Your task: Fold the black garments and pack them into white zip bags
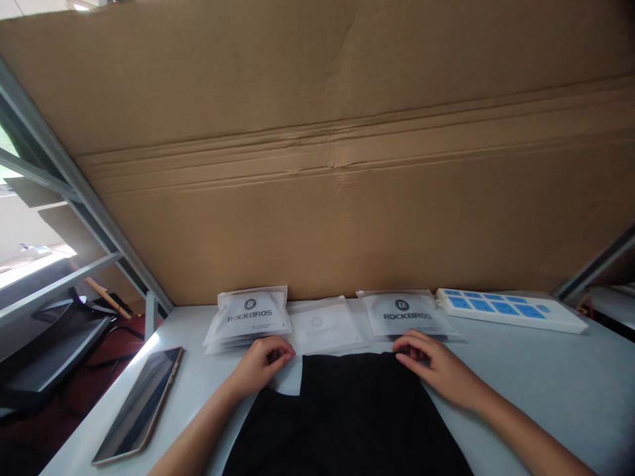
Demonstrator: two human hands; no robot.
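A black piece of cloth (357,416) lies spread on the table in front of me, its far edge nearly straight. My right hand (431,363) pinches the far right corner of the cloth between thumb and fingers. At the far left, my left hand (265,363) is closed in a pinch beside a stepped corner of the cloth. A pale patch shows between those fingertips and the black edge; whether it is a separate piece or the tabletop, I cannot tell. What the left fingertips hold is unclear.
Frosted ROCKBROS bags stand in a left stack (255,320) and a right stack (404,317), with a paler bag (322,324) between. A phone (141,403) lies left; a white power strip (510,312) sits right. A cardboard wall (337,218) rises behind the table (536,383).
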